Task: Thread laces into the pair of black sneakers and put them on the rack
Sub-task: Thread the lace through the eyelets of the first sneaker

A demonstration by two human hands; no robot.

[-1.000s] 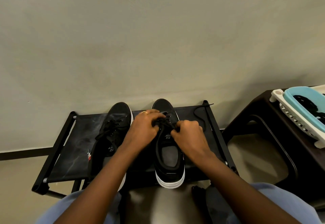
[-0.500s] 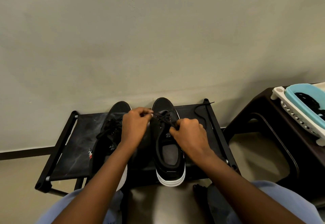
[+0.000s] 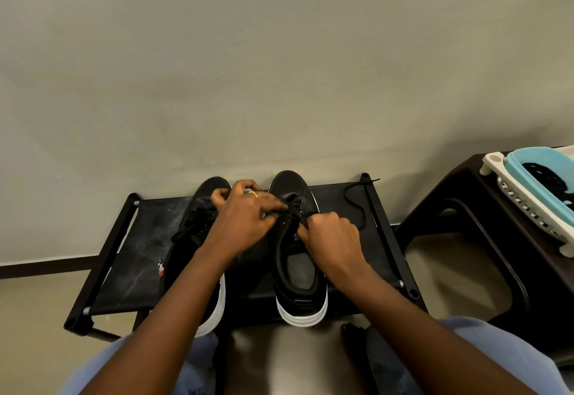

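Note:
Two black sneakers with white soles stand side by side on the black rack [image 3: 130,258], toes toward the wall. The left sneaker [image 3: 192,239] carries a lace and is partly hidden by my left forearm. Over the right sneaker [image 3: 298,270], both hands work its black lace [image 3: 293,213]. My left hand [image 3: 245,217] reaches across from the left and pinches the lace near the upper eyelets. My right hand [image 3: 334,236] is fisted around the other end beside the tongue. The lace's free end [image 3: 357,205] trails loose over the rack's right side.
A dark brown plastic stool [image 3: 484,239] stands to the right of the rack. On it sits a white basket with a light blue tub [image 3: 534,174] holding something black. A plain wall rises right behind the rack. My knees in blue trousers fill the bottom edge.
My left hand has shifted left and farther from me, drawing the lace outward from the right sneaker. My right hand stays fisted by the tongue. The sneakers have not moved.

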